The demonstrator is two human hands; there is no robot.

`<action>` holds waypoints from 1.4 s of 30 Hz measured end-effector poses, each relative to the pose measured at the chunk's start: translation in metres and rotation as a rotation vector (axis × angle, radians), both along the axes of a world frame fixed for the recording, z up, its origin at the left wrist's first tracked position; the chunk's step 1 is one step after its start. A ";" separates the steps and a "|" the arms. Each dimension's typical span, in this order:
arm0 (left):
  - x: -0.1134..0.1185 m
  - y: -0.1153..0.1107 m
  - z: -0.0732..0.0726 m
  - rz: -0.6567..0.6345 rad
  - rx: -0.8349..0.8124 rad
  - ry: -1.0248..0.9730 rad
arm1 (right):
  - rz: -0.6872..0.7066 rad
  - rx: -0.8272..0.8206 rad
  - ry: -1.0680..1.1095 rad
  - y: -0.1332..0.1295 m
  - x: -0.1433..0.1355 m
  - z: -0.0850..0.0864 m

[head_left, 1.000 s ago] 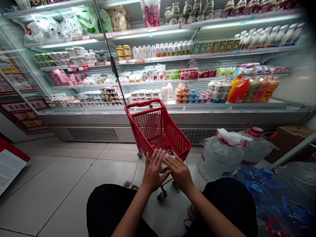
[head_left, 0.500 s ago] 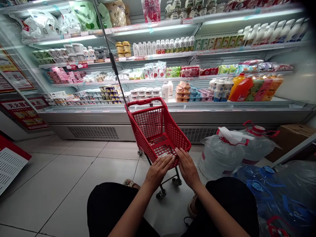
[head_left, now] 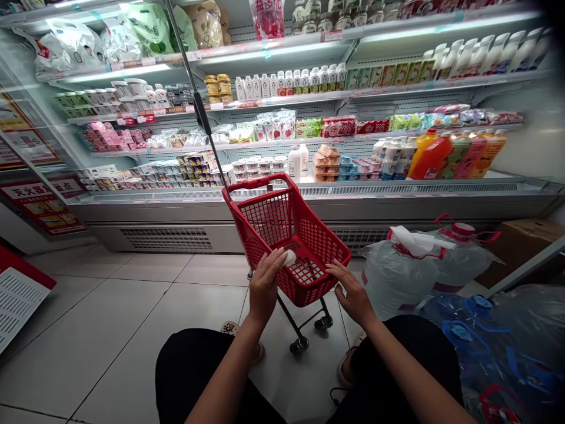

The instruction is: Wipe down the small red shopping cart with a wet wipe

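Observation:
A small red plastic shopping cart [head_left: 309,280] with a lattice basket and dark wheels stands in front of me. My left hand [head_left: 265,282] is at the basket's left rim, its fingers closed on a crumpled white tissue [head_left: 289,257]; the thumb side is partly hidden. At the near right corner is my right hand [head_left: 351,291], its fingers apart and stretched to the rim, holding nothing. A thin dark pole [head_left: 200,112] rises from the left end of the cart's red handle [head_left: 258,181].
Behind the cart runs a lit refrigerated shelf unit [head_left: 168,203] stocked with bottles, cups and bags. Large clear water jugs [head_left: 397,277] and blue-capped jugs [head_left: 463,330] stand on the right, near a cardboard box [head_left: 521,247]. A red-and-white panel [head_left: 22,294] is at left.
My hands have moved apart: the left up and left, with the white tissue now showing, the right slightly to the right. The cart's near end has swung right.

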State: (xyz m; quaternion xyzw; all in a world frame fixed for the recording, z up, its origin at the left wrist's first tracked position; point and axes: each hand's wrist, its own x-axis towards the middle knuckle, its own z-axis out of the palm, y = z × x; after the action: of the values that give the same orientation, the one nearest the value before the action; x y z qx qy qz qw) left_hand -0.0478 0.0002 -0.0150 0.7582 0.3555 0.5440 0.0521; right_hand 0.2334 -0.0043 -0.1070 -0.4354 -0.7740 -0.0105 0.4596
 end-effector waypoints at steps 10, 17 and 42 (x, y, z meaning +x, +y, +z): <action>0.027 0.033 0.009 0.003 -0.075 -0.148 | -0.091 -0.006 0.012 0.003 0.025 -0.002; 0.028 0.046 -0.022 -0.020 0.183 0.610 | -0.162 -0.006 -0.115 -0.003 0.025 0.014; 0.031 0.034 -0.039 -0.053 0.323 0.565 | -0.128 0.145 -0.053 -0.022 -0.019 0.018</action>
State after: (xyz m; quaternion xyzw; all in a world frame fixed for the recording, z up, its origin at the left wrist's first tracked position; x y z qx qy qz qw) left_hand -0.0165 0.0344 -0.0543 0.8867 0.2451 0.3600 -0.1554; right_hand 0.2140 -0.0265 -0.0890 -0.4494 -0.7536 -0.1073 0.4675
